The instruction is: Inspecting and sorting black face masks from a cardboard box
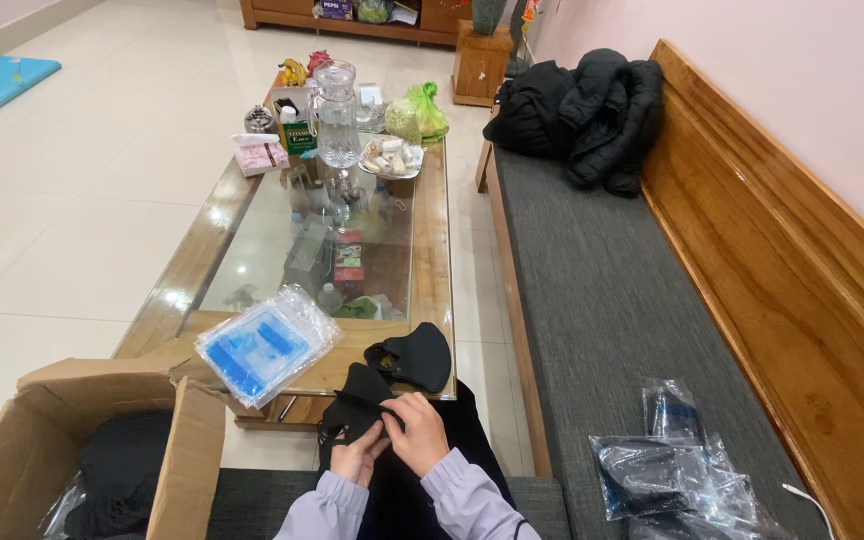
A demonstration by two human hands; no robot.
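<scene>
Nearest, the left hand [357, 458] and right hand [417, 432] meet on a black mask [357, 400] over the lap, both pinching its near edge. The mask lies far-left of the grip, its long axis running from near-left to far-right; a second mask [414, 355] rests on the bench [432, 250] edge.

Both forearms cut off by bottom edge; only lilac sleeves show. Left hand [357, 458]: fingers curl under the black mask [354, 405], tips hidden. Right hand [418, 430]: fingertips buried in the mask's fold, hold unclear. Cardboard box [12, 450] cropped at bottom-left; dark contents indistinct. Plastic packets [667, 480] on the bench run off the bottom edge. Small items under the glass tabletop [252, 250] too blurred to identify.
</scene>
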